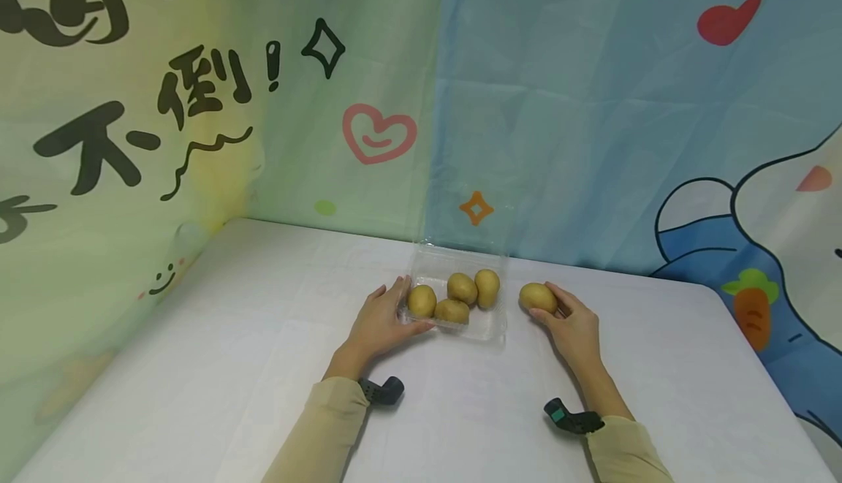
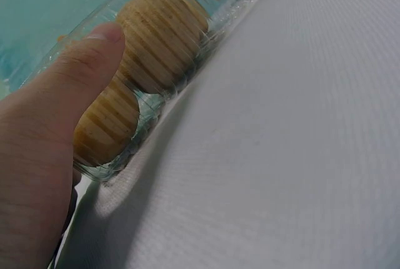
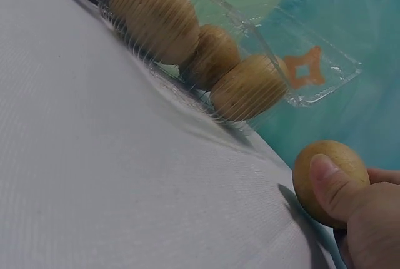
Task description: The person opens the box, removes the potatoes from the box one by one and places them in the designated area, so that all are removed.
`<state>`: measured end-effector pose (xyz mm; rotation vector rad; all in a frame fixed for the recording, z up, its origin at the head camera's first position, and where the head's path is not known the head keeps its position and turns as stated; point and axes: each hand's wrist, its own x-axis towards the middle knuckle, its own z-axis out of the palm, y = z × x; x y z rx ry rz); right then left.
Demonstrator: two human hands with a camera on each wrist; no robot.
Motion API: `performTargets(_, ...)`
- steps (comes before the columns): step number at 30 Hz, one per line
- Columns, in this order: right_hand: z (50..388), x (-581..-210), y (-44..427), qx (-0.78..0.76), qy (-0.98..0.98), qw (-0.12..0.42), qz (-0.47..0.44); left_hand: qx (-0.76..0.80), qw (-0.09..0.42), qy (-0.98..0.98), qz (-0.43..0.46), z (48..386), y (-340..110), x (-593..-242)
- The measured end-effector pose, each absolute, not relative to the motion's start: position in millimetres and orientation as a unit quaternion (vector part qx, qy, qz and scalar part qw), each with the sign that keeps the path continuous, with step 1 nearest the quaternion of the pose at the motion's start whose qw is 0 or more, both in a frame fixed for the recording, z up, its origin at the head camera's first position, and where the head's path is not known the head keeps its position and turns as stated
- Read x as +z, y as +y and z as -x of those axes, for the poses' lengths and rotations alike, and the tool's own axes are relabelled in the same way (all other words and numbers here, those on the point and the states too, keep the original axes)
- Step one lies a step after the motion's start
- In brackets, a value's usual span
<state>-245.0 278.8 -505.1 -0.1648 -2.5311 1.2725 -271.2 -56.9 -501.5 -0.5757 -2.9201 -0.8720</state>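
Observation:
A clear plastic box (image 1: 485,328) with its lid raised at the back holds several yellow-brown potatoes (image 1: 463,288). My left hand (image 1: 381,328) grips the box's left front corner, thumb along the front wall; in the left wrist view the thumb of that hand (image 2: 37,119) lies against the ribbed side, beside a potato (image 2: 156,40). To the right of the box, my right hand (image 1: 577,331) pinches a single potato (image 1: 537,298) between thumb and fingers. The right wrist view shows this potato (image 3: 325,178) close to the cloth, apart from the box (image 3: 187,103).
A white cloth covers the table (image 1: 217,366). Behind it hangs a printed curtain (image 1: 559,103), which meets the table's back edge just behind the box. Dark wrist devices (image 1: 388,392) sit on both wrists.

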Motion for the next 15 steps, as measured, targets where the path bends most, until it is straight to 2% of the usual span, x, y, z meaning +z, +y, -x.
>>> performTargets(15,243.1,-502.4,277.4,0.437,-0.889,0.127,0.055,-0.282,0.023,-0.94,0.188,271.1,-56.6,-501.3)
